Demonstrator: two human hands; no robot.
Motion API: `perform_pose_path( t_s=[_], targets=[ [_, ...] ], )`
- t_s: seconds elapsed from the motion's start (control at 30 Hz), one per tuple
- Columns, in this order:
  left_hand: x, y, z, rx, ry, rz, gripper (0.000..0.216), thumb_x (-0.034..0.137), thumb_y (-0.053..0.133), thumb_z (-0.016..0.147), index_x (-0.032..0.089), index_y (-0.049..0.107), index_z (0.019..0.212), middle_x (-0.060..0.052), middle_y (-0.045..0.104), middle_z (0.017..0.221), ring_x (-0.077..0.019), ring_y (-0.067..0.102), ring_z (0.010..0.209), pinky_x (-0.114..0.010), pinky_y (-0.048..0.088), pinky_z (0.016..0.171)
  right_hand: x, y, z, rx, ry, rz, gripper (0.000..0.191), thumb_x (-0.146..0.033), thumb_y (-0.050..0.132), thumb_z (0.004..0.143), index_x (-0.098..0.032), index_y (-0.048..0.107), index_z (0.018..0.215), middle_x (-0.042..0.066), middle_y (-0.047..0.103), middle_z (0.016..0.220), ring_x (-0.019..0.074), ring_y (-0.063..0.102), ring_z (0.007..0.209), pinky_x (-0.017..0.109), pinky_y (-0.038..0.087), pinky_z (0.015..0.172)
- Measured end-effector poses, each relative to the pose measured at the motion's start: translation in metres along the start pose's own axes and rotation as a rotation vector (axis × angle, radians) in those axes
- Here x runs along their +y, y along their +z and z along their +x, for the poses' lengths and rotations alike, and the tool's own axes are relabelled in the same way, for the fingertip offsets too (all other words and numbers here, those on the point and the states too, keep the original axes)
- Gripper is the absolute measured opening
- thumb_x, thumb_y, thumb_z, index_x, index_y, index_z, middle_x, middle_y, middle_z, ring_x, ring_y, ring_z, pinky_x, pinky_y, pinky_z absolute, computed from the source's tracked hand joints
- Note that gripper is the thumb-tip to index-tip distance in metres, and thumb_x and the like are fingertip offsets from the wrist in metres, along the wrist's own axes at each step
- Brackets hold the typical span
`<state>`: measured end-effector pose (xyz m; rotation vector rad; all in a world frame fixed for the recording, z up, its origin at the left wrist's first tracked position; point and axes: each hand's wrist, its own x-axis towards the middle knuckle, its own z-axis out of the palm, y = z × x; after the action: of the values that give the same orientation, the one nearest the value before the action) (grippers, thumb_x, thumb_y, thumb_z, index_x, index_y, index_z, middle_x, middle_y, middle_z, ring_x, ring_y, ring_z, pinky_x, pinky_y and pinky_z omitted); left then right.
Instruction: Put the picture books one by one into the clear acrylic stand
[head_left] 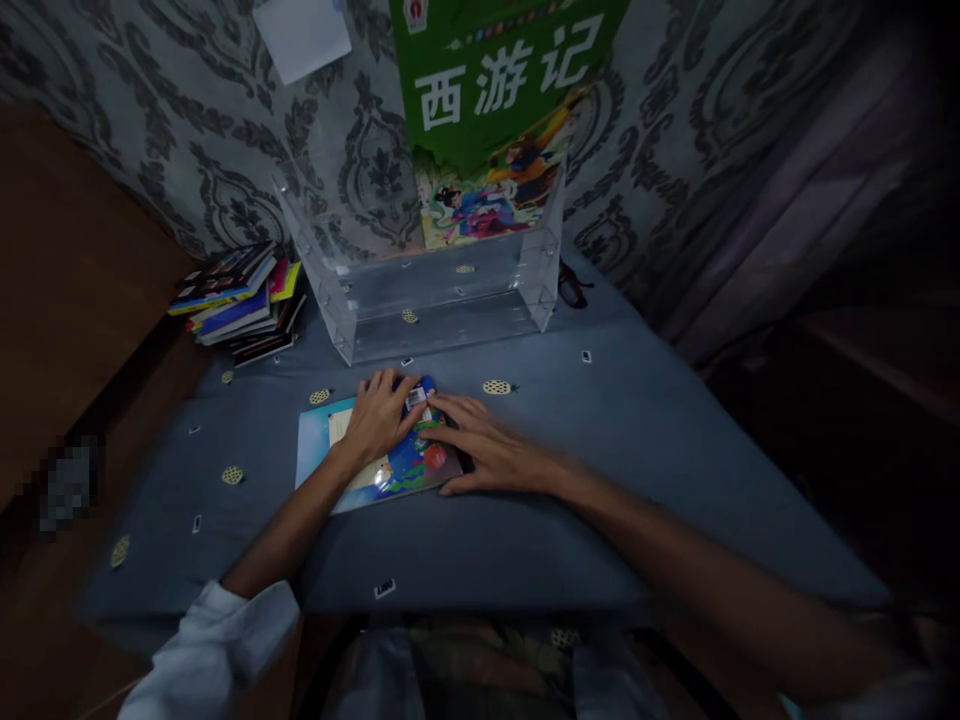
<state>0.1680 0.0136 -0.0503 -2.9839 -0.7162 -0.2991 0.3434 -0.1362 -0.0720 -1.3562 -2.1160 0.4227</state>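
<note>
Watching from beside the table, so here's what I've got: a thin picture book [409,468] lies flat on the blue-grey tablecloth [600,480], near the middle and a bit toward the person's side, tilted slightly off square. Both hands are on top of it. The left hand [379,415] lies palm down over the upper middle of the cover, fingers close together and curled a little at the far edge. The right hand [484,450] covers the right end, fingers spread and flat, with the index tip up by a small white barcode label [416,397]. Nobody's pinching or lifting anything. My guess is the flat palms are just pinning the book so it doesn't skate on the cloth.

The book itself is glossy and floppy-looking, with a light blue cover, a pale panel, and some cartoon art in red and green.

Behind it there's a clear acrylic rack [442,300] against the patterned wall [150,150], with a big green book [495,90] leaning upright in it, probably so the cover faces out. A messy stack of books [240,300] sits to the left of the rack.
</note>
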Motion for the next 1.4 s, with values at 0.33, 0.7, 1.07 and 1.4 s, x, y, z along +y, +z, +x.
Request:
perform_pose_path(
  t_s=[0.33,0.7,1.07,1.4],
  targets=[
    [0.004,0.011,0.046,0.055,0.070,-0.053,0.041,0.043,0.043,0.103,0.018,0.060,0.130,-0.012,0.062,0.119,-0.0288,0.055,0.110,-0.043,0.042,0.093,0.032,-0.012,-0.006,0.099,0.083,-0.078,0.063,-0.050,0.080,0.079,-0.028,0.061,0.135,0.013,0.046,0.155,0.0340,0.041,0.144,0.058,0.034,0.115],
    [0.028,-0.005,0.000,-0.016,0.250,-0.202,0.048,0.052,0.045,0.102,0.023,0.055,0.138,-0.012,0.056,0.139,-0.0302,0.053,0.126,-0.048,0.043,0.105,0.050,-0.030,-0.011,0.063,0.082,0.196,0.058,-0.042,0.084,0.075,-0.030,0.067,0.129,0.006,0.059,0.145,0.0277,0.049,0.139,0.049,0.033,0.118],
    [0.038,-0.008,-0.011,-0.040,0.323,-0.154,0.052,0.052,0.047,0.101,0.021,0.052,0.143,-0.015,0.058,0.142,-0.0327,0.054,0.132,-0.053,0.045,0.108,0.045,-0.048,-0.015,0.128,0.149,0.506,0.024,-0.030,0.070,0.085,-0.025,0.078,0.108,0.000,0.077,0.105,0.0181,0.069,0.102,0.034,0.051,0.096],
    [0.044,-0.014,-0.014,0.095,0.344,-0.178,0.036,0.042,0.048,0.103,0.020,0.065,0.125,-0.010,0.071,0.123,-0.0248,0.069,0.107,-0.041,0.057,0.091,0.050,-0.045,-0.014,0.107,0.070,0.457,0.018,-0.029,0.068,0.087,-0.025,0.080,0.099,0.000,0.075,0.093,0.0161,0.065,0.092,0.033,0.048,0.092]
  ],
)
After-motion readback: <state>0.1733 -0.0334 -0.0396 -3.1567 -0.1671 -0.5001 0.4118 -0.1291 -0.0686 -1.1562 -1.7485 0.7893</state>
